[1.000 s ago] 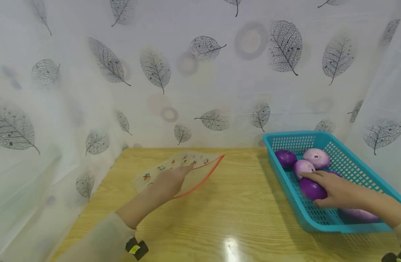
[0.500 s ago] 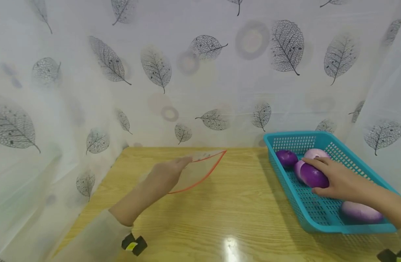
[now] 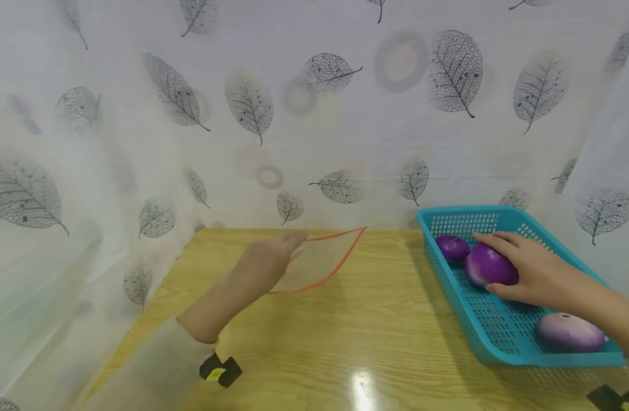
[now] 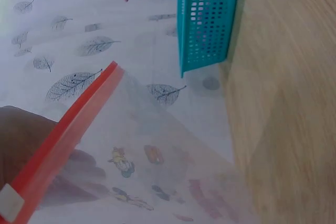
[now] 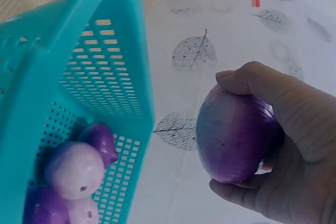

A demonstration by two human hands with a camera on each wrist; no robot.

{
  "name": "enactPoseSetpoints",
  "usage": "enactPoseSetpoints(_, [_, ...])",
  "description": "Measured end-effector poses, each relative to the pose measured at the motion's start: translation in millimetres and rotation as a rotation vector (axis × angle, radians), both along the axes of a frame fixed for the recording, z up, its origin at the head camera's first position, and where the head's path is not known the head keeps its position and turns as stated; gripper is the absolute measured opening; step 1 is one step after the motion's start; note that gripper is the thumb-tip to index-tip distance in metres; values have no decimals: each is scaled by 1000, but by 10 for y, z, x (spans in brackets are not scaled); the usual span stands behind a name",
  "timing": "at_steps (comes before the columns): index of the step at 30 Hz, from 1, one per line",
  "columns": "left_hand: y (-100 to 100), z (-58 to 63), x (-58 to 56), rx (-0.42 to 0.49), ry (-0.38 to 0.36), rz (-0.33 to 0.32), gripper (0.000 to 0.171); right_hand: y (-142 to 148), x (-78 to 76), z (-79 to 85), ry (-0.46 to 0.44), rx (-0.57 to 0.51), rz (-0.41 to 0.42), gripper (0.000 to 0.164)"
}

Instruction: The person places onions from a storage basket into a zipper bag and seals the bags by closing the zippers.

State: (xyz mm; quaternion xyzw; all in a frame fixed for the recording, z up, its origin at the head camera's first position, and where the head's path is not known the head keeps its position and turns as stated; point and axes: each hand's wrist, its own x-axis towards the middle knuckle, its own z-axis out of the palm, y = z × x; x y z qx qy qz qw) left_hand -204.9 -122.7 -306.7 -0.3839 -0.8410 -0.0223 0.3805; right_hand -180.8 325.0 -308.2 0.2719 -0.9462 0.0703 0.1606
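My left hand [image 3: 265,262] holds a see-through zip bag [image 3: 319,262] by its mouth, above the table. The bag has a red zip edge and small printed figures; its mouth gapes. In the left wrist view, fingers show through the film [image 4: 152,171]; whether they lie inside or behind it I cannot tell. A white slider [image 4: 10,203] sits on the zip. My right hand [image 3: 540,271] grips a purple onion [image 5: 231,135], thumb on one side and fingers on the other. That onion is raised above the blue basket [image 3: 460,317], clear of the others.
Several onions lie in the basket: a purple one [image 3: 452,249] at its far left corner, a paler one [image 3: 570,332] near its front. The basket stands on the right of the wooden table [image 3: 376,331]. A leaf-print curtain [image 3: 345,131] surrounds the back and sides.
My right hand has lifted the onion up from among the others in the basket. My left hand has raised and tilted the zip bag, its mouth now turned more towards the right.
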Motion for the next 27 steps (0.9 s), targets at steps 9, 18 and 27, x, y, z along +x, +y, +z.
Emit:
enactPoseSetpoints(9, [103,124,25,-11,-93,77,29,-162,47,106,72,-13,45,90])
enactPoseSetpoints(18, [174,221,85,-50,-238,101,36,-313,72,217,134,-50,111,94])
enactPoseSetpoints(27, [190,226,74,6,-232,-5,31,-532,172,337,207,-67,196,94])
